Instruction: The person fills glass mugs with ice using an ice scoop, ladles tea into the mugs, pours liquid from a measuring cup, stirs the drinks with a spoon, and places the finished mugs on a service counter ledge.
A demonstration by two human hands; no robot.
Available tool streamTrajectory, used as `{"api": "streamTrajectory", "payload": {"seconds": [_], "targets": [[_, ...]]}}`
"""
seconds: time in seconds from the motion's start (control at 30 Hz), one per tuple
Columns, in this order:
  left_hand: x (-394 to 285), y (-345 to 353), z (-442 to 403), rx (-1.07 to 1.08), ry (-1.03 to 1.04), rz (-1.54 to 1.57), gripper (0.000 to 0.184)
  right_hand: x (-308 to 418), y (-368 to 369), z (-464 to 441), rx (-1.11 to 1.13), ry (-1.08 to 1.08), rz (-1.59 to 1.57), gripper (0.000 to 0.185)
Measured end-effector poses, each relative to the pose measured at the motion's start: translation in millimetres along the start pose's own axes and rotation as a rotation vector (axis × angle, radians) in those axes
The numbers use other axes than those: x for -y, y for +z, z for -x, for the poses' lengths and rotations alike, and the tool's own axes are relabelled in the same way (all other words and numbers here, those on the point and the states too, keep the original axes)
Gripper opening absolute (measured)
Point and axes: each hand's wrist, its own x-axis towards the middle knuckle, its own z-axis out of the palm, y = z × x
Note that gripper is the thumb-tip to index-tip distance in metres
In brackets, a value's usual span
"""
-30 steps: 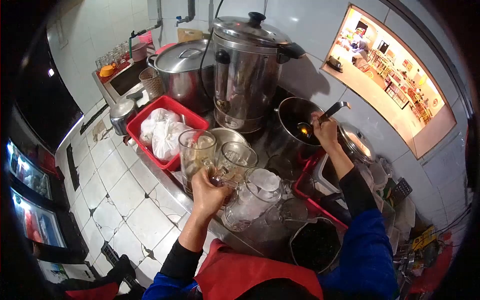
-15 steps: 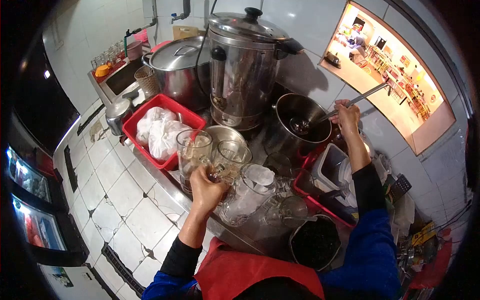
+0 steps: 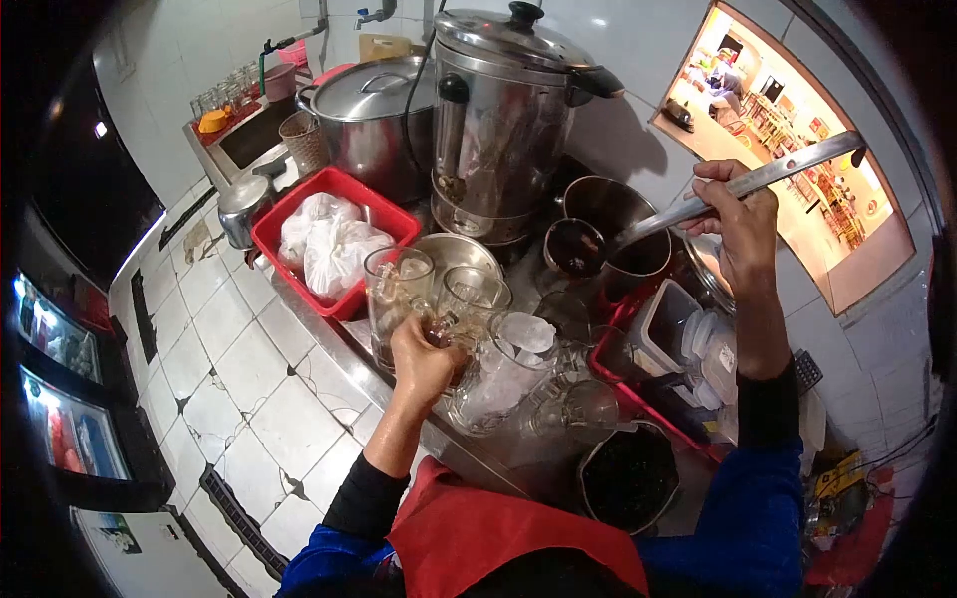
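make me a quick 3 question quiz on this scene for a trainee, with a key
1. What does the right hand hold?
2. True or false: white bags lie in the red tub.
3. The left hand grips: a) the steel urn; b) glass mugs; c) the lidded pot.

Key:
1. A ladle
2. True
3. b

bags (image 3: 339, 254) in tub (image 3: 289, 280) | urn (image 3: 503, 145) right of stockpot (image 3: 371, 145) | ice (image 3: 526, 332) in mug (image 3: 473, 417) | tub left of mug
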Motion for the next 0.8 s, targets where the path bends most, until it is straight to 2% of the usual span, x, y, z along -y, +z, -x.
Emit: {"api": "streamTrajectory", "payload": {"seconds": [0.1, 0.13, 0.2, 0.23, 0.27, 0.33, 0.47, 0.53, 0.6, 0.67, 0.7, 0.77, 0.8], "targets": [[7.4, -1.5, -1.8, -0.016, 0.014, -0.008, 0.026, 17.0, 14.1, 22.7, 0.069, -0.012, -0.021, 0.015], [14.4, -2.4, -3.8, -0.018, 0.08, -0.016, 0.024, 22.7, 18.0, 31.9, 0.075, -0.011, -0.021, 0.015], [14.8, -5.4, -3.4, -0.024, 0.144, -0.025, 0.025, 30.3, 25.5, 50.1, 0.089, -0.174, 0.035, 0.014], [8.1, -7.4, -1.1, -0.029, 0.086, -0.007, 0.023, 29.5, 29.3, 57.0, 0.053, -0.309, 0.144, 0.012], [4.3, -8.9, 0.0, -0.033, 0.029, 0.011, 0.023, 29.6, 29.2, 63.9, 0.058, -0.309, 0.144, 0.012], [4.6, -11.9, -0.5, -0.043, 0.027, -0.007, 0.023, 31.6, 28.4, 78.0, 0.133, -0.68, 0.382, 0.011], [5.8, -14.7, -1.4, -0.082, 0.07, -0.043, 0.024, 40.9, 33.9, 103.1, 0.229, -0.794, 0.32, 0.012], [-0.8, -15.7, 0.7, -0.097, 0.05, -0.019, 0.026, 35.4, 37.8, 113.8, 0.196, -0.979, 0.201, 0.012], [-2.3, -16.8, 0.8, -0.11, 0.063, -0.067, 0.027, 35.4, 34.7, 125.5, 0.265, -0.987, 0.238, 0.014], [-1.4, -18.5, 0.4, -0.106, 0.059, -0.061, 0.027, 33.3, 33.9, 134.9, 0.354, -1.205, 0.373, 0.019], [-0.8, -19.6, 0.2, -0.101, 0.056, -0.057, 0.026, 31.5, 33.1, 139.2, 0.353, -1.206, 0.375, 0.019], [0.7, -21.2, 0.6, -0.097, 0.05, -0.046, 0.025, 28.6, 31.2, 146.5, 0.58, -1.404, 0.508, 0.02], [0.6, -22.1, 0.8, -0.094, 0.044, -0.036, 0.025, 29.6, 31.3, 149.4, 0.578, -1.405, 0.512, 0.02]]}}
